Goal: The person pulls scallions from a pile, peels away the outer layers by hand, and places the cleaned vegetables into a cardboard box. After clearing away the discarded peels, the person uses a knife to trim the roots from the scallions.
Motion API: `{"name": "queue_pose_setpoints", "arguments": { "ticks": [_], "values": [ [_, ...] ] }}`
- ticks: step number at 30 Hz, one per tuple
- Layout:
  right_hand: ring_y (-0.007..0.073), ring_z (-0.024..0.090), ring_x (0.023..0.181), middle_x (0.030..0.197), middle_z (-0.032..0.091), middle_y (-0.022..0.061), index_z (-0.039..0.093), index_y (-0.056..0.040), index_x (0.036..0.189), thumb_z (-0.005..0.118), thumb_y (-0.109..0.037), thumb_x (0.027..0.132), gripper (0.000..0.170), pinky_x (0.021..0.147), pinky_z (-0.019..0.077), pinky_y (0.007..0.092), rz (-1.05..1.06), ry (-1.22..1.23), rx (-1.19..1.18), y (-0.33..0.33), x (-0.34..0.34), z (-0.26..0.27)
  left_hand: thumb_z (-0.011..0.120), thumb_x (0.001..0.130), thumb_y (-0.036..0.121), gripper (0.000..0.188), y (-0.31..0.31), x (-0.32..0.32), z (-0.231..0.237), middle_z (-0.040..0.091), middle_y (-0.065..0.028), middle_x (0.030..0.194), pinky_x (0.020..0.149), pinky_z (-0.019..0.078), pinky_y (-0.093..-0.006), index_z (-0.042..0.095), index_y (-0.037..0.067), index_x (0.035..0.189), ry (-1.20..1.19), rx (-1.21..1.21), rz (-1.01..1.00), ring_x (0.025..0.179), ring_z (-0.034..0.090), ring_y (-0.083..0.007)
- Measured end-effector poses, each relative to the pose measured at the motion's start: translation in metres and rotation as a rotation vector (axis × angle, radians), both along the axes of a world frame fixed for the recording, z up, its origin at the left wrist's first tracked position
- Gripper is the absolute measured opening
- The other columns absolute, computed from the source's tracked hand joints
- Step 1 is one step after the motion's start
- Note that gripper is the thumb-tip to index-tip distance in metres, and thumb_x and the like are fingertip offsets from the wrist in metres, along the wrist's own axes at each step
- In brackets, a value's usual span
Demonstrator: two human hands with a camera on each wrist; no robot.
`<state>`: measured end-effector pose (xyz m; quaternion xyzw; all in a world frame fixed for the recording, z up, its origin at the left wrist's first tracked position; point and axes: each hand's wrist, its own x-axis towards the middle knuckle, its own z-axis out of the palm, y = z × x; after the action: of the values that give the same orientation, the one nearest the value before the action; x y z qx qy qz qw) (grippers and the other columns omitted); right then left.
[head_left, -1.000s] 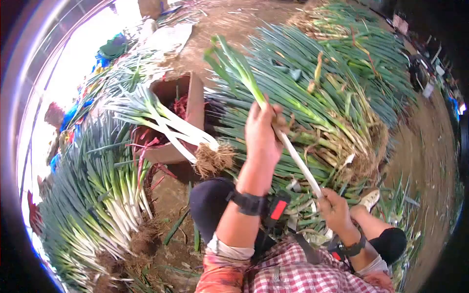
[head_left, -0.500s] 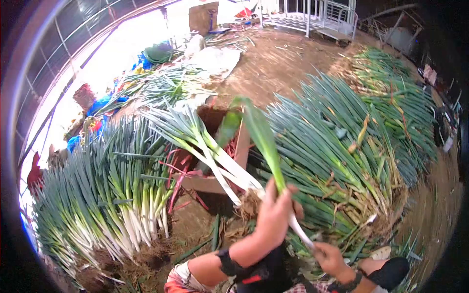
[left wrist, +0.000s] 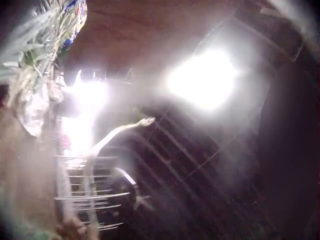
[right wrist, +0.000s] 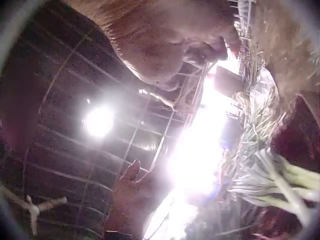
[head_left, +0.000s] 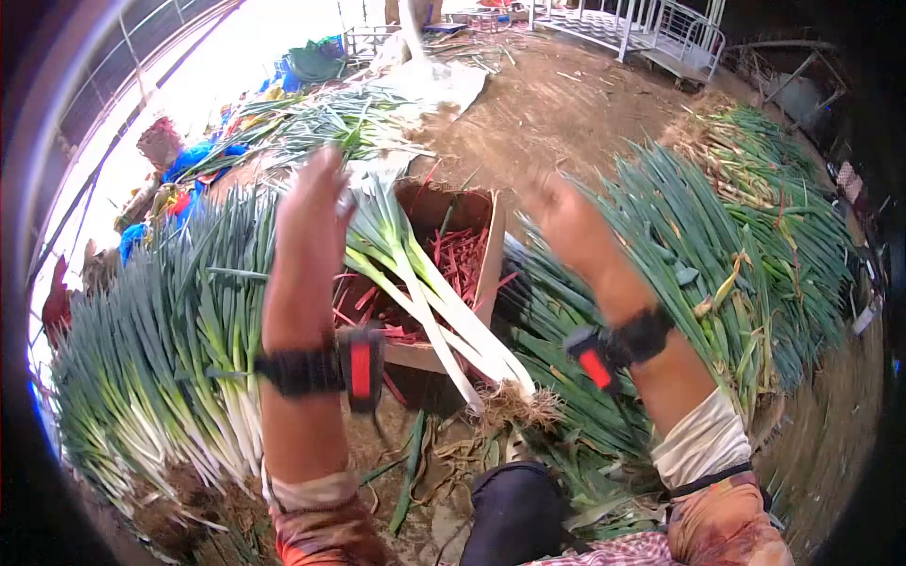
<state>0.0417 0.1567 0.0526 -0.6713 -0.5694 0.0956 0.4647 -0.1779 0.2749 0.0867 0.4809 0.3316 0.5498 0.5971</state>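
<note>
My left hand (head_left: 313,222), blurred, is raised with its fingers up, beside the leaves of a small bunch of long green onions (head_left: 442,300). In the right wrist view the same left hand (right wrist: 131,197) shows spread fingers against the dark roof. My right hand (head_left: 566,222) is raised in front of the right-hand pile, its fingers blurred and loosely bent. Neither hand holds anything. The small bunch lies across a cardboard box (head_left: 493,250), roots toward me. Beyond the hands, a pale blurred stalk (head_left: 411,30) appears in the air; it also shows as a bent pale stalk (left wrist: 112,134).
A row of green onions with white stems (head_left: 203,377) stands on the left. A large pile (head_left: 679,255) lies on the right. Red strips (head_left: 462,259) fill the box. More green onions (head_left: 321,123) lie at the back near a pale sheet (head_left: 448,90). A white metal frame (head_left: 651,38) stands behind.
Earlier both hands gripped one long green onion, the left higher up and the right at its white end. It has left them; both hands have risen forward and apart. The head view has tilted up.
</note>
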Motion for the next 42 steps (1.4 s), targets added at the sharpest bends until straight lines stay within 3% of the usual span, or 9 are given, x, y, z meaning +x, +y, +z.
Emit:
{"name": "queue_pose_setpoints", "arguments": {
  "ticks": [4,7,8,11,20,26,29,33,42],
  "values": [
    [0.0377,0.05,0.099,0.103,0.054,0.0239,0.05,0.0017,0.108,0.051,-0.048,0.078,0.058,0.084,0.0411,0.0378,-0.005,0.026,-0.494,-0.042,-0.019,-0.147,0.051,0.082,0.035,0.036,-0.045,-0.036,-0.157,0.056,-0.0104,0.088,0.071,0.0425,-0.0327,0.055,0.001,0.096,0.742,-0.093,0.078,0.086,0.052,-0.0169],
    [0.0328,0.053,0.099,0.102,0.056,0.0233,0.048,0.0042,0.109,0.053,-0.05,0.077,0.063,0.084,0.0412,0.037,0.092,0.241,-0.843,-0.08,-0.039,-0.196,0.053,0.082,0.036,0.041,-0.106,-0.022,-0.192,0.057,-0.0085,0.086,0.055,0.0453,-0.0292,0.05,0.001,0.102,0.79,-0.653,-0.355,0.073,0.056,-0.0162],
    [0.0266,0.057,0.09,0.096,0.058,0.0206,0.05,0.0051,0.105,0.059,-0.045,0.075,0.06,0.08,0.0431,0.0351,0.277,0.51,-0.63,-0.086,-0.044,-0.216,0.054,0.082,0.034,0.039,-0.12,-0.014,-0.211,0.057,-0.0071,0.084,0.053,0.045,-0.0278,0.05,0.001,0.101,0.569,-0.718,-0.358,0.069,0.055,-0.0154],
    [0.022,0.058,0.083,0.091,0.06,0.0165,0.052,0.0054,0.1,0.064,-0.04,0.072,0.055,0.076,0.0445,0.0332,0.094,0.561,-0.614,-0.086,-0.055,-0.202,0.058,0.079,0.028,0.035,-0.13,0.013,-0.262,0.057,-0.0049,0.08,0.054,0.0448,-0.0265,0.051,0.0,0.099,0.209,-0.711,-0.327,0.065,0.055,-0.0143],
    [0.0163,0.056,0.075,0.083,0.061,0.0107,0.056,0.0028,0.088,0.065,-0.036,0.072,0.043,0.07,0.0447,0.0303,0.068,0.709,-0.63,-0.074,-0.041,-0.219,0.056,0.077,0.015,0.016,-0.164,0.009,-0.228,0.057,-0.0048,0.073,0.057,0.0437,-0.0249,0.055,0.0,0.084,0.2,-0.57,-0.214,0.063,0.054,-0.0127],
    [0.017,0.05,0.092,0.101,0.054,0.012,0.043,0.0054,0.11,0.062,-0.03,0.076,0.053,0.082,0.0398,0.0289,0.229,0.854,-0.583,-0.066,-0.062,-0.216,0.051,0.083,0.019,0.027,-0.165,0.027,-0.252,0.056,-0.0028,0.087,0.071,0.0436,-0.0275,0.052,0.0,0.102,0.447,-0.3,-0.298,0.08,0.052,-0.0127],
    [0.018,0.044,0.106,0.116,0.046,0.012,0.029,0.0053,0.125,0.068,-0.016,0.069,0.072,0.091,0.0348,0.0288,0.304,0.92,-0.457,-0.074,-0.068,-0.195,0.045,0.088,0.029,0.034,-0.153,0.041,-0.288,0.057,-0.0059,0.09,0.076,0.0436,-0.0286,0.05,0.0,0.105,0.183,-0.326,-0.067,0.08,0.054,-0.0154],
    [0.0165,0.047,0.1,0.11,0.048,0.0088,0.033,0.0019,0.122,0.073,-0.012,0.061,0.073,0.088,0.0387,0.0283,0.311,0.849,-0.53,-0.077,-0.082,-0.183,0.052,0.083,0.042,0.044,-0.13,0.017,-0.238,0.059,-0.0075,0.09,0.076,0.044,-0.0305,0.054,0.002,0.103,-0.11,-0.729,-0.488,0.084,0.057,-0.0177],
    [0.0143,0.049,0.095,0.105,0.048,0.0065,0.033,0.001,0.122,0.073,-0.011,0.063,0.072,0.086,0.04,0.0282,0.453,0.952,-0.647,-0.091,-0.09,-0.108,0.063,0.076,0.027,0.037,-0.083,0.013,-0.233,0.06,-0.0156,0.097,0.081,0.0484,-0.0384,0.055,-0.001,0.101,-0.868,-0.65,-0.471,0.086,0.06,-0.0251]
  ]
}}
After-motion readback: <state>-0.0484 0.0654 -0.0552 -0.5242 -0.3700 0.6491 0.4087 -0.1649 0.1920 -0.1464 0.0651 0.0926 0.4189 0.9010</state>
